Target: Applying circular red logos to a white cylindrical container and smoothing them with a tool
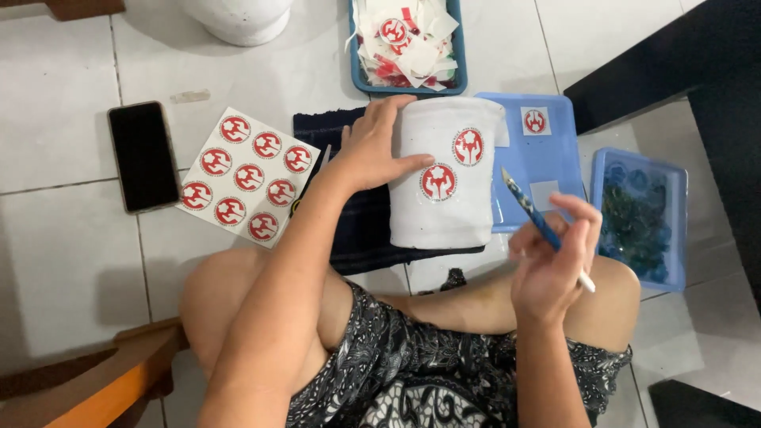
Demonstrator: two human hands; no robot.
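My left hand [379, 147] lies spread against the side of a white pot [448, 174], palm flat on it and the thumb reaching across its front; it steadies the pot rather than closing round it. The pot lies tipped on its side on a dark cloth [357, 222], with two round red-and-white stickers [453, 164] on the face turned up to me. My right hand [555, 254] is curled round a thin blue-patterned brush [541, 223], pinched between thumb and fingers, its tip pointing up toward the pot but clear of it.

Just behind the pot sits a light blue tray [555, 154] with one sticker in it. To its right stands a blue tub of dark green glass pebbles [638, 218]. Above, a teal tray [458, 47] holds peeled paper scraps. Left of the cloth lies a sticker sheet [250, 176], and beyond that a black phone [143, 156] on the white tile floor [55, 238].
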